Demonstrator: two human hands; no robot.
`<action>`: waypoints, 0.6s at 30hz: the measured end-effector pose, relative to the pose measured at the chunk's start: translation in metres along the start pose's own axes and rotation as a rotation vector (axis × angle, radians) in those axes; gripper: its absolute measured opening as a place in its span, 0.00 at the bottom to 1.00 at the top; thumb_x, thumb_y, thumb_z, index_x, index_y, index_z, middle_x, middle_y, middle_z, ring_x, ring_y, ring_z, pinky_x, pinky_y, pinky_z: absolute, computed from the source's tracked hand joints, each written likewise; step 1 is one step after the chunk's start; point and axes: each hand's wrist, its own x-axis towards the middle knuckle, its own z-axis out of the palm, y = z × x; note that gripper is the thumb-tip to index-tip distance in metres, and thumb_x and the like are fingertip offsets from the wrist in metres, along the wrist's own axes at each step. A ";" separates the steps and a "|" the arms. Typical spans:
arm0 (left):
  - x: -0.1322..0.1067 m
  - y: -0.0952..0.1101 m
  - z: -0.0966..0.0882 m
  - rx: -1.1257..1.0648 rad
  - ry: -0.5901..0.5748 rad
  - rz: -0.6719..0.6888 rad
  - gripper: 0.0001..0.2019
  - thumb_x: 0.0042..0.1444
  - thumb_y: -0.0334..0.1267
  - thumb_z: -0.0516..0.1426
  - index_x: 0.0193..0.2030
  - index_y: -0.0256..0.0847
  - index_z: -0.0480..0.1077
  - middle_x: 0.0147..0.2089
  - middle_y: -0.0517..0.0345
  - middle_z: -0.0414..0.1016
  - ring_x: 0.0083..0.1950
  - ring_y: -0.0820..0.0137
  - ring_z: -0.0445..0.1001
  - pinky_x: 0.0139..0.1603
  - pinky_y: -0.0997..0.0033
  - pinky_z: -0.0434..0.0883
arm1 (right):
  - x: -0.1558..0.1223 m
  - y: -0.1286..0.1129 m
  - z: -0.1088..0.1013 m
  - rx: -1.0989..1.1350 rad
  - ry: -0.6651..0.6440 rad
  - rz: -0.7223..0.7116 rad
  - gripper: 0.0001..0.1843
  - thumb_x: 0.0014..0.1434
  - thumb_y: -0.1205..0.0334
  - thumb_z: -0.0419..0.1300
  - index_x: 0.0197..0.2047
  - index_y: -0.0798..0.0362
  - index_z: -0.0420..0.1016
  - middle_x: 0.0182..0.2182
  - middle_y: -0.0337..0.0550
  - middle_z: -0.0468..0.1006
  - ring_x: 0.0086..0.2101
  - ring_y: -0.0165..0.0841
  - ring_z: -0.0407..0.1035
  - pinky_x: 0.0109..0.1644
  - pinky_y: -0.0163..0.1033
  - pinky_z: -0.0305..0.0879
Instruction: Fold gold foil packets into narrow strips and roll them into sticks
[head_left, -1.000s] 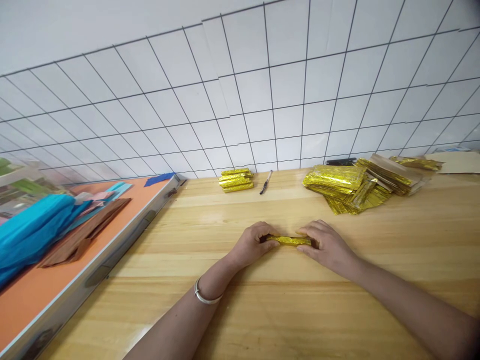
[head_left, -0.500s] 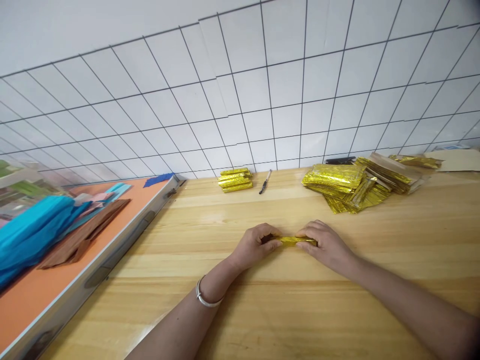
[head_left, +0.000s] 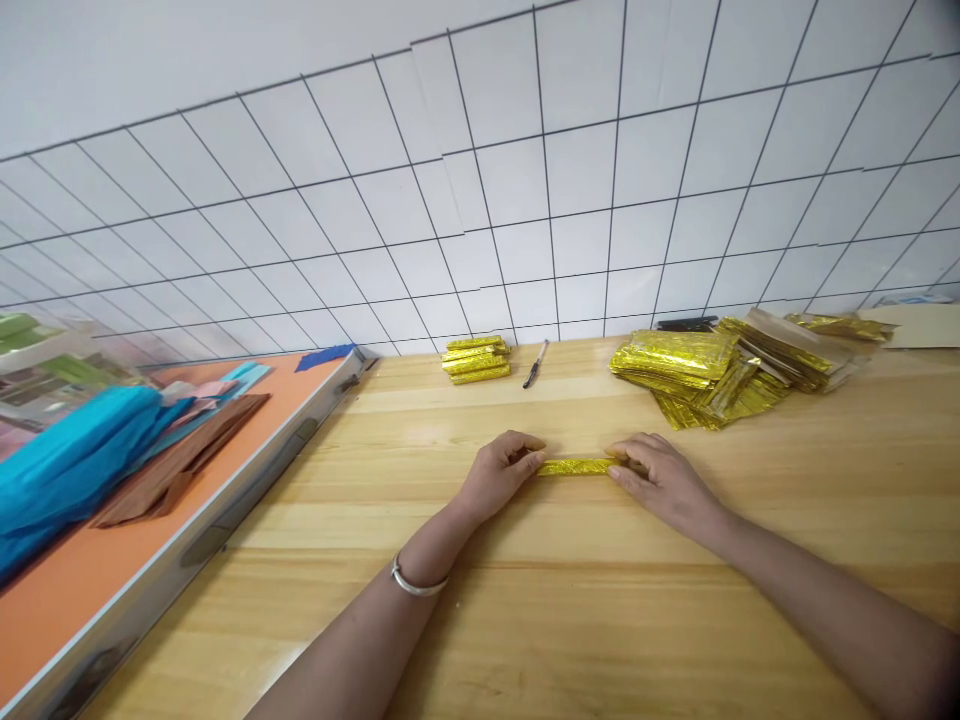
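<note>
A narrow roll of gold foil paper (head_left: 576,467) lies crosswise between my hands, low over the wooden table (head_left: 570,600). My left hand (head_left: 501,472) pinches its left end between thumb and fingers; a silver bangle (head_left: 416,582) circles that wrist. At the other end, my right hand (head_left: 658,478) has its thumb and fingers closed on the foil. The fingers hide both tips of the roll. Beyond my hands, several finished-looking gold rolls (head_left: 476,360) are stacked near the wall, beside a pen (head_left: 535,364).
A heap of gold foil sheets (head_left: 682,365) sits at the back right, with a black object (head_left: 686,324) behind it. On the left, an orange board (head_left: 217,445) with a raised edge carries blue paper (head_left: 82,450) and brown paper (head_left: 187,465). A gridded white wall (head_left: 577,180) closes off the back.
My hands have moved apart along the gold roll, so more of its length shows between them. The left hand has shifted slightly left, the right hand slightly right. The view has tilted a little.
</note>
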 end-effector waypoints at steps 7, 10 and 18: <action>0.002 -0.009 -0.012 -0.120 -0.171 0.045 0.22 0.47 0.43 0.65 0.49 0.38 0.72 0.41 0.54 0.73 0.39 0.71 0.71 0.41 0.71 0.69 | -0.001 0.000 0.000 0.006 -0.004 -0.014 0.14 0.54 0.57 0.61 0.45 0.49 0.75 0.38 0.44 0.75 0.40 0.38 0.67 0.45 0.44 0.63; 0.001 -0.007 -0.006 -0.074 -0.150 0.098 0.16 0.50 0.43 0.63 0.45 0.40 0.74 0.41 0.55 0.73 0.38 0.72 0.70 0.40 0.73 0.68 | 0.000 0.000 -0.001 0.006 -0.010 -0.014 0.12 0.55 0.58 0.60 0.43 0.49 0.75 0.36 0.44 0.75 0.39 0.38 0.67 0.44 0.44 0.63; -0.004 0.004 0.002 -0.086 0.066 0.222 0.17 0.49 0.40 0.64 0.46 0.39 0.72 0.37 0.56 0.72 0.36 0.73 0.69 0.37 0.74 0.67 | -0.001 0.010 -0.003 0.106 -0.044 0.011 0.12 0.56 0.59 0.59 0.43 0.48 0.75 0.38 0.44 0.76 0.41 0.39 0.68 0.45 0.46 0.66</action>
